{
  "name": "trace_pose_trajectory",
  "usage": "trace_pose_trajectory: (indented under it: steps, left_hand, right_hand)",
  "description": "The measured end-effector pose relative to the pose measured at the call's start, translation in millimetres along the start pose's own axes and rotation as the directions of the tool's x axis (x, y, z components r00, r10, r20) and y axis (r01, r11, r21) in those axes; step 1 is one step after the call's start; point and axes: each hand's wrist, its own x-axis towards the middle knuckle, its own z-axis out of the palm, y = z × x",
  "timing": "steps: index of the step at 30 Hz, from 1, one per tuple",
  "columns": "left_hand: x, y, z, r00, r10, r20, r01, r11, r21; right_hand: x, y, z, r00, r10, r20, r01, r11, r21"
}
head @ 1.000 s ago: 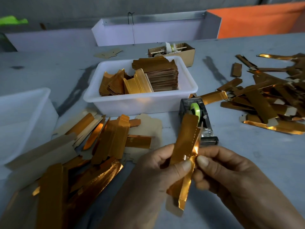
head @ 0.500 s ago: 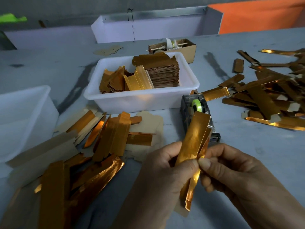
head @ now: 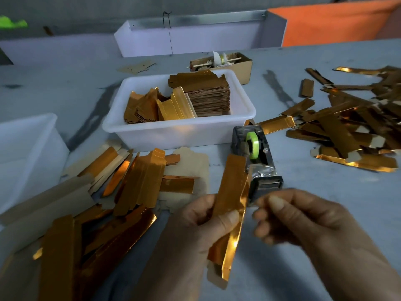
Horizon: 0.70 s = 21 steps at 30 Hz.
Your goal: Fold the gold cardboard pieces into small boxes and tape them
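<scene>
gripping one gold cardboard piece, two hands.

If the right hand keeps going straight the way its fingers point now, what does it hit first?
Most likely the folded gold piece gripped by the left hand. The right hand points leftward at its right edge, with a small gap showing. The tape dispenser sits just beyond; depth is unclear from one blurred view.

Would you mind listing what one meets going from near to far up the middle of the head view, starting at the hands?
Left hand gripping the folded gold piece → tape dispenser → white tub of gold blanks → small cardboard box → long white tray.
</scene>
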Motion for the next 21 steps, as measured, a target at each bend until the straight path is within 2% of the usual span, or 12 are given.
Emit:
trace_pose_trajectory:
  steps: [2,4,5,9,13,18,21]
  left_hand:
    - [2,-1,-3,0.998,-0.05,-0.031,0.049,0.998,-0.045]
    - [2,-1,-4,0.996,-0.087,-0.036,0.083,0.991,-0.104]
    - [3,-1,-3,0.994,-0.099,-0.041,0.093,0.986,-0.136]
    - [4,0,4,0.99,-0.128,-0.064,0.117,0.979,-0.165]
    - [8,4,6,0.99,-0.117,-0.079,0.108,0.988,-0.106]
    - [17,11,14,0.994,-0.068,-0.088,0.061,0.995,-0.085]
    - [19,13,19,0.994,-0.038,-0.1,0.031,0.997,-0.07]
  right_hand:
    - [4,1,-16,0.974,-0.127,-0.188,0.085,0.973,-0.216]
    - [12,2,-32,0.929,-0.175,-0.325,0.047,0.929,-0.366]
    - [16,4,-37,0.922,-0.165,-0.35,0.011,0.916,-0.402]
    - [27,16,-43,0.943,-0.029,-0.33,-0.123,0.895,-0.43]
    - [36,2,-43,0.921,-0.123,-0.37,-0.037,0.918,-0.396]
    - [60,-10,-25,0.981,0.04,-0.19,-0.114,0.909,-0.4]
    - [69,-4,-16,0.985,0.049,-0.165,-0.133,0.827,-0.546]
